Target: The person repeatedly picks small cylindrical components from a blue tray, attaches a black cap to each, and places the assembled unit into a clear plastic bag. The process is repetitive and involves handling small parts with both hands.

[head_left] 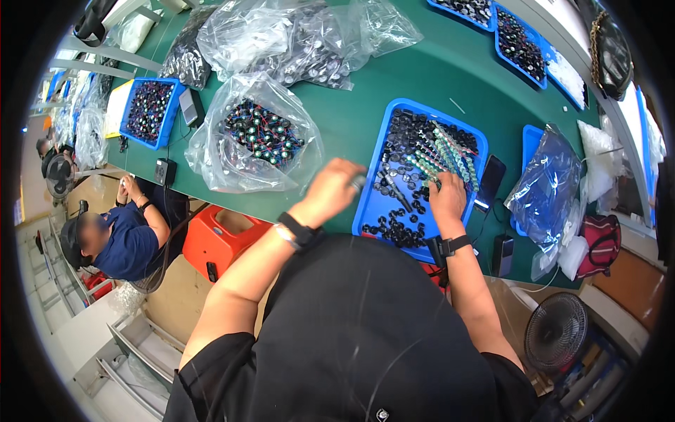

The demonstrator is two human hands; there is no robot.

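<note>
A blue tray [362,200] on the green table holds many small round black parts [394,228] and a bundle of green strips [446,151] set with small round pieces. My right hand [448,200] is over the tray's right side, fingers closed at the near ends of the strips. What lies between those fingertips is hidden. My left hand [332,191] is just outside the tray's left edge, its fingers curled and blurred. A dark grey thing shows at its fingertips, too smeared to name. To its left, an open clear plastic bag [211,158] holds wired round parts [264,137].
Large clear bags of parts [309,53] lie at the back. Another blue tray [171,116] stands at left, with others at the far right. A phone [490,176] lies by my tray. A co-worker [130,235] sits at left, near a red stool [218,243]. A fan [555,330] stands at lower right.
</note>
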